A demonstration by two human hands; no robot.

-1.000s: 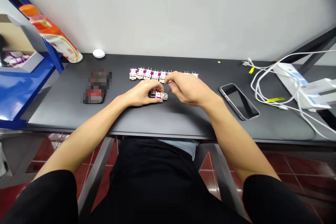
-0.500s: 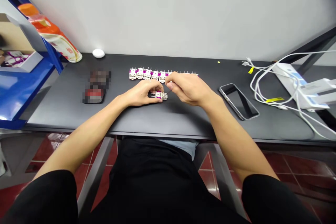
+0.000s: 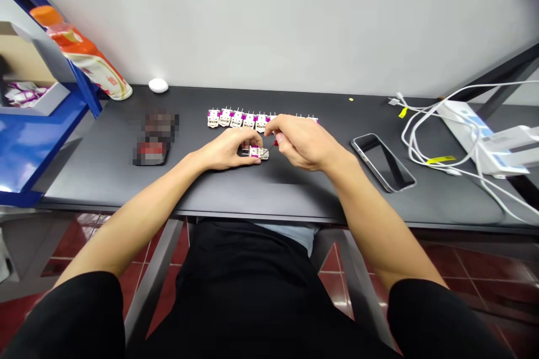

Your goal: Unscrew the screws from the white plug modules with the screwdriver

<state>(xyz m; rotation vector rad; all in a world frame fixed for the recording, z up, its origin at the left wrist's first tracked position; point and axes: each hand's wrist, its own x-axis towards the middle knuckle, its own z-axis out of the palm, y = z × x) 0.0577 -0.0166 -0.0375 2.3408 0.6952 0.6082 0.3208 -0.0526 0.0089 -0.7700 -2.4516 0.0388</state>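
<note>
Between the thumb and fingers of my left hand [image 3: 236, 148] lies a small white and purple part [image 3: 257, 152] with metal pins pointing left, held low over the black table. My right hand [image 3: 300, 141] is closed on a screwdriver [image 3: 275, 143] with a red handle, mostly hidden by the fingers. Its thin shaft slants down left and its tip meets the right side of the part. Behind both hands stands a row of several similar white and purple parts [image 3: 236, 119], pins up, its right half partly covered by my right hand.
A phone [image 3: 383, 162] and coiled white cables [image 3: 415, 134] lie right, beside a white box [image 3: 475, 137]. At left are a blurred dark object [image 3: 152, 146], a white oval object [image 3: 158, 86], an orange bottle [image 3: 84, 53] and an open box [image 3: 46, 101] on a blue shelf.
The fingers of my right hand have shifted slightly on the screwdriver, and its red handle now shows. My left hand and the part it holds have stayed in place.
</note>
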